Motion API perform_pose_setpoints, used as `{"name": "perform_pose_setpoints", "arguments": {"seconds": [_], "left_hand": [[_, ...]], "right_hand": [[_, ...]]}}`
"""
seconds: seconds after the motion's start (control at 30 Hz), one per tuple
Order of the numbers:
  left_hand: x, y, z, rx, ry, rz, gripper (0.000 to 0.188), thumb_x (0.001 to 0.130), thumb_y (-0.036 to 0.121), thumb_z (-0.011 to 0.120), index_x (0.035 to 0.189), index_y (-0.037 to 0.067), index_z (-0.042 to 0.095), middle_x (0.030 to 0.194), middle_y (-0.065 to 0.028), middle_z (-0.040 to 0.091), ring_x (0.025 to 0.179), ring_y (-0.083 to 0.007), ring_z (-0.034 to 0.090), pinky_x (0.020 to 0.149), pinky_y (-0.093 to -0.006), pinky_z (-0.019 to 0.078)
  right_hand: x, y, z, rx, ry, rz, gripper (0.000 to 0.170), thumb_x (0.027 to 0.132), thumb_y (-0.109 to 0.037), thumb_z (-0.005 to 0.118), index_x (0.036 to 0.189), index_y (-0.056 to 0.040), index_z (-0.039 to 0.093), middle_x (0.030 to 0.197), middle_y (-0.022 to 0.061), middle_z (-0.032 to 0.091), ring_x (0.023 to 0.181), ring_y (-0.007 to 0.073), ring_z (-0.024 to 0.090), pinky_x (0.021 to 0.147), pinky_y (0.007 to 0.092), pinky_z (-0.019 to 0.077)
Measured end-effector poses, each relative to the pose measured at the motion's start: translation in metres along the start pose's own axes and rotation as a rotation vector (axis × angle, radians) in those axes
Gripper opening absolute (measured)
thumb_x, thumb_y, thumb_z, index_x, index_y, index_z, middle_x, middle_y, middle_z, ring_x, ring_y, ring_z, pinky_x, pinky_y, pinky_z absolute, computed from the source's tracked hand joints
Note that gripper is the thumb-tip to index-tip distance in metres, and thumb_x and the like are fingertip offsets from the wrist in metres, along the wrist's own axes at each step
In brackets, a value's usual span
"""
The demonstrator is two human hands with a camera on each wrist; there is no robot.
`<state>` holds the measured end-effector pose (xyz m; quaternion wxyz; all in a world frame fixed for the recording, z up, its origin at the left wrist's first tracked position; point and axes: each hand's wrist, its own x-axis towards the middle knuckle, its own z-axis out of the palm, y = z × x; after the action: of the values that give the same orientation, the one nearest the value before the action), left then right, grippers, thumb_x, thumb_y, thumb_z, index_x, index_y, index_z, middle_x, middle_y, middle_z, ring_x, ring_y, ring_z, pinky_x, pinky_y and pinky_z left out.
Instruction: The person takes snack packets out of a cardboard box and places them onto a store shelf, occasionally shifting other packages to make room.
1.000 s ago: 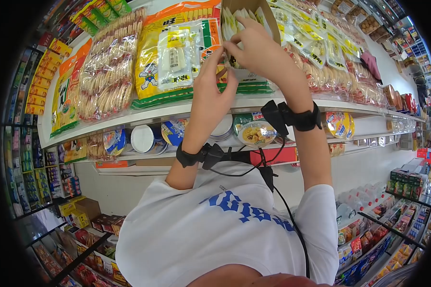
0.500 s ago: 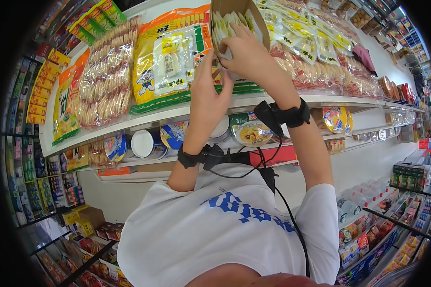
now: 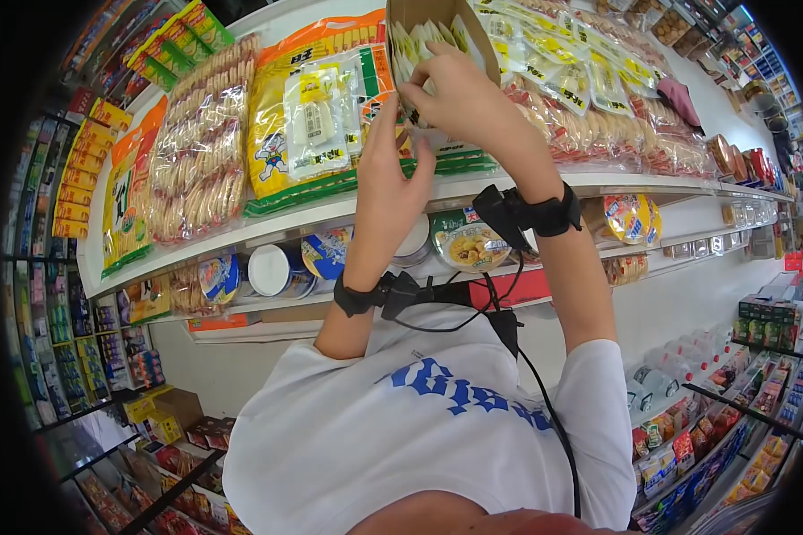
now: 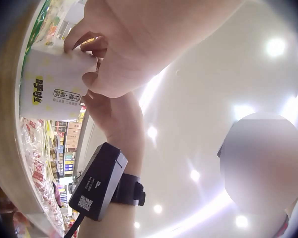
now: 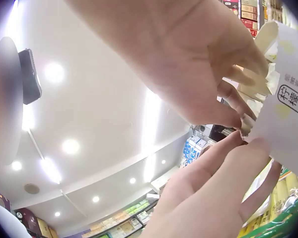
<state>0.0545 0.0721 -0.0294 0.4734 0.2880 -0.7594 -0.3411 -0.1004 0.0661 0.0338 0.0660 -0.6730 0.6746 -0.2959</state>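
Observation:
An open cardboard box (image 3: 424,11) full of thin packets (image 3: 409,46) stands on the upper shelf, its white printed face (image 4: 52,74) showing in the left wrist view. My left hand (image 3: 391,183) grips the box's near left corner, fingers up along the side and thumb at the front. Over the opening, my right hand (image 3: 473,102) has its fingers reaching in by the packets. Its thumb and a finger pinch the box's ragged edge (image 5: 247,126), close beside the left fingertips. The right wrist view shows both hands meeting at that edge.
A yellow snack bag (image 3: 272,116) with a clear packet (image 3: 315,125) on top lies left of the box. Right of it are more white-and-yellow packets (image 3: 562,76) over bagged crackers (image 3: 589,138). The shelf's front edge (image 3: 196,236) runs below, with tubs (image 3: 269,270) underneath.
The box sits a little farther left and higher in the head view, as the view has shifted. Both hands stay at its left edge, with slight shifts of the right fingers.

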Motion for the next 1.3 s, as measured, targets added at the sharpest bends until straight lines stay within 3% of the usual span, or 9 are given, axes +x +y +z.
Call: {"name": "perform_pose_setpoints", "arguments": {"seconds": [0.33,0.43,0.53,0.7,0.83,1.0,1.03,1.17,1.3], "left_hand": [[-0.001,0.003,0.005,0.093,0.007,0.015,0.065,0.093,0.008,0.065,0.149,-0.013,0.039,0.139,-0.0332,0.054,0.116,-0.0412,0.062,0.093,-0.0416,0.0529],[-0.003,0.001,0.004,0.070,0.001,-0.007,0.068,0.093,0.009,0.067,0.150,-0.012,0.037,0.140,-0.0322,0.054,0.115,-0.0406,0.060,0.093,-0.0414,0.0522],[0.000,-0.002,0.005,0.120,0.008,0.021,0.078,0.090,0.011,0.074,0.153,-0.010,0.033,0.139,-0.0281,0.052,0.118,-0.0376,0.059,0.097,-0.0409,0.0518],[0.016,-0.014,0.007,0.257,-0.001,0.057,0.105,0.078,0.013,0.090,0.158,-0.004,0.025,0.141,-0.0212,0.045,0.128,-0.0341,0.054,0.106,-0.0415,0.0492],[0.023,-0.026,0.020,0.085,0.018,0.092,0.118,0.070,0.017,0.094,0.158,-0.006,0.020,0.153,-0.0307,0.032,0.143,-0.0473,0.037,0.115,-0.0509,0.0371],[0.032,-0.006,0.016,0.134,0.080,0.168,0.124,0.067,0.017,0.095,0.162,0.002,0.017,0.162,-0.0321,0.023,0.149,-0.0499,0.029,0.118,-0.0537,0.0339],[0.035,0.007,0.012,0.074,0.117,0.184,0.098,0.071,0.020,0.092,0.155,0.009,0.043,0.163,-0.0281,0.027,0.151,-0.0495,0.028,0.119,-0.0547,0.0340],[0.056,0.010,0.003,0.223,-0.009,0.433,0.033,0.086,0.021,0.081,0.119,0.019,0.079,0.155,-0.0141,0.051,0.151,-0.0407,0.035,0.124,-0.0569,0.0248],[0.071,0.008,0.013,0.497,-0.179,0.555,0.033,0.090,0.040,0.073,0.108,0.014,0.080,0.136,-0.0114,0.066,0.143,-0.0377,0.046,0.122,-0.0674,0.0197]], "right_hand": [[0.002,0.001,0.002,-0.145,-0.085,-0.048,0.027,0.093,-0.020,0.064,0.101,0.0017,0.078,0.150,0.0375,0.045,0.140,0.0525,0.044,0.119,0.0467,0.0362],[0.005,0.005,0.012,0.087,0.472,-0.126,0.023,0.088,-0.016,0.067,0.081,0.0043,0.076,0.116,0.0321,0.061,0.111,0.0468,0.058,0.106,0.0499,0.0447],[0.008,0.006,0.012,0.076,0.316,-0.133,0.019,0.086,-0.013,0.065,0.085,0.0022,0.077,0.121,0.0337,0.060,0.117,0.0484,0.055,0.109,0.0499,0.0426],[0.011,0.015,0.035,-0.140,0.168,-0.207,0.027,0.090,-0.014,0.059,0.105,0.0007,0.077,0.143,0.0376,0.048,0.136,0.0492,0.046,0.115,0.0486,0.0380],[0.008,0.015,0.038,-0.306,0.137,-0.184,0.035,0.097,-0.016,0.053,0.120,-0.0012,0.073,0.150,0.0379,0.044,0.141,0.0501,0.043,0.118,0.0482,0.0362],[-0.013,0.010,-0.003,0.296,0.241,-0.212,0.038,0.100,-0.010,0.054,0.136,-0.0034,0.062,0.144,0.0271,0.057,0.139,0.0386,0.051,0.115,0.0435,0.0405],[-0.019,0.010,-0.024,0.350,0.311,-0.210,0.037,0.099,-0.008,0.054,0.136,-0.0034,0.061,0.141,0.0245,0.059,0.138,0.0357,0.053,0.114,0.0422,0.0417],[-0.031,0.075,-0.069,0.319,0.553,-0.004,0.041,0.097,-0.003,0.055,0.138,-0.0049,0.060,0.135,0.0169,0.065,0.135,0.0294,0.058,0.112,0.0392,0.0451],[-0.027,0.156,-0.068,-0.064,0.539,0.144,0.050,0.093,-0.007,0.062,0.143,-0.0048,0.056,0.143,0.0220,0.060,0.139,0.0360,0.053,0.115,0.0416,0.0423]]}}
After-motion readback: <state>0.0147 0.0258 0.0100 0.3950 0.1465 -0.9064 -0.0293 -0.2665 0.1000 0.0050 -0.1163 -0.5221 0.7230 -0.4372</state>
